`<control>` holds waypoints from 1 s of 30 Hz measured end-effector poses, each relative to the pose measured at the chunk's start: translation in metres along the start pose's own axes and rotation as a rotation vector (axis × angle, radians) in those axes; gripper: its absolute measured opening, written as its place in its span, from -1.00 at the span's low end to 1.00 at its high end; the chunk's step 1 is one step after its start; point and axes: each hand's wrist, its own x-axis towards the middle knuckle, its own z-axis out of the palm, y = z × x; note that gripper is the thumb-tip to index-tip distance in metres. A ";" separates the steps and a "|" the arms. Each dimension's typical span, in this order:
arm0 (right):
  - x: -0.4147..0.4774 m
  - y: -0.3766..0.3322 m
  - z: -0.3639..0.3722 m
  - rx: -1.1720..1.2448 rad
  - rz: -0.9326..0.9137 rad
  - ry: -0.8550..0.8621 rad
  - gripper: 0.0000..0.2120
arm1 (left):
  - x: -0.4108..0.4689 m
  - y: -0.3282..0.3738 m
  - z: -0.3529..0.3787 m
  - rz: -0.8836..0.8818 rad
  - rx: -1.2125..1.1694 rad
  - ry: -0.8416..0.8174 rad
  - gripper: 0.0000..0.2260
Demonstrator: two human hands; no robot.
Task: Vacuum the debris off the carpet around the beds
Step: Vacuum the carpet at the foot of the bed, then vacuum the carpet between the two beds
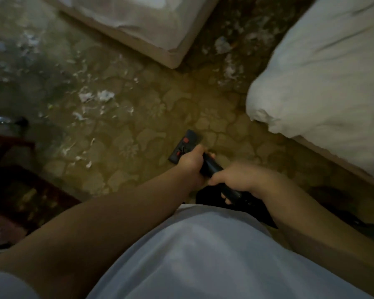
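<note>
Both my hands grip the black vacuum wand (211, 167). My left hand (191, 165) holds it lower down, my right hand (235, 180) higher up near my body. The dark floor head (185, 145) with red pedals lies flat on the patterned brown carpet (151, 117), partly hidden by my left hand. White paper scraps (105, 96) litter the carpet to the left of the head. More scraps (229, 71) lie in the gap between the two beds.
One bed corner (173, 55) juts in at the top centre. A second bed with a white duvet (324, 83) fills the right side. A dark red patterned rug (26, 197) and a metal object (0, 120) sit at the left edge.
</note>
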 end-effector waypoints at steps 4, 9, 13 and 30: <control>-0.006 0.042 -0.044 0.158 0.028 -0.013 -0.78 | 0.008 -0.022 0.066 0.030 0.145 -0.030 -0.85; -0.011 0.051 -0.088 0.314 -0.002 -0.014 -0.77 | 0.004 -0.014 0.122 0.049 0.290 -0.049 -0.79; -0.016 0.037 -0.111 0.431 -0.061 -0.019 -0.75 | 0.002 0.014 0.144 0.136 0.338 -0.049 -0.83; 0.032 -0.199 -0.162 1.043 -0.205 -0.058 -0.85 | 0.025 0.294 0.191 0.297 0.853 -0.166 -0.72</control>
